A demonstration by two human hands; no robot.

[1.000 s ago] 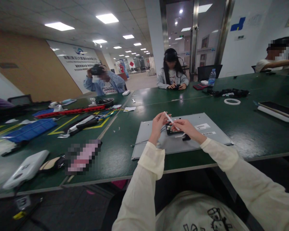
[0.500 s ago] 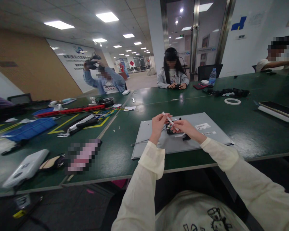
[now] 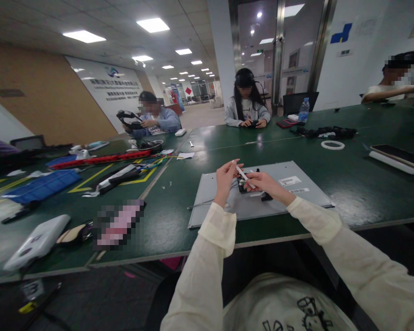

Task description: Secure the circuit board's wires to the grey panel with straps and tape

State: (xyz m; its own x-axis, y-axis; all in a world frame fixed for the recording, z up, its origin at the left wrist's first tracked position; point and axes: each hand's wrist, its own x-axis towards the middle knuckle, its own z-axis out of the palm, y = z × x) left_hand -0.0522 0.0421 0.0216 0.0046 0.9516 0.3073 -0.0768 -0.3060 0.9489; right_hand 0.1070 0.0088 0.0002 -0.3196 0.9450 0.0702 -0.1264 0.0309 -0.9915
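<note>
A thin white strip (image 3: pixel 241 173) slants between my two hands, above a flat grey panel (image 3: pixel 214 184). My left hand (image 3: pixel 227 177) pinches its upper end. The fingers of my right hand (image 3: pixel 262 182) are closed on its lower end. Under the hands, a small black part (image 3: pixel 242 185) with some light bits sits on the panel, partly covered by my fingers. Close to my right wrist lies a black piece (image 3: pixel 267 196). White labels (image 3: pixel 290 181) are stuck on the panel's right side, and a grey cable (image 3: pixel 202 203) leaves its left edge.
Left on the green table (image 3: pixel 172 220) are a blue tray (image 3: pixel 43 185), a white device (image 3: pixel 37 241) and a pink pixelated item (image 3: pixel 120 223). A white ring (image 3: pixel 332 145), a phone (image 3: pixel 402 156) and a water bottle (image 3: pixel 304 110) stand or lie to the right. Several people sit around.
My hands keep hold of the white strip, with only slight finger shifts. Across the table at left, a person has lowered a black headset from head height to the table.
</note>
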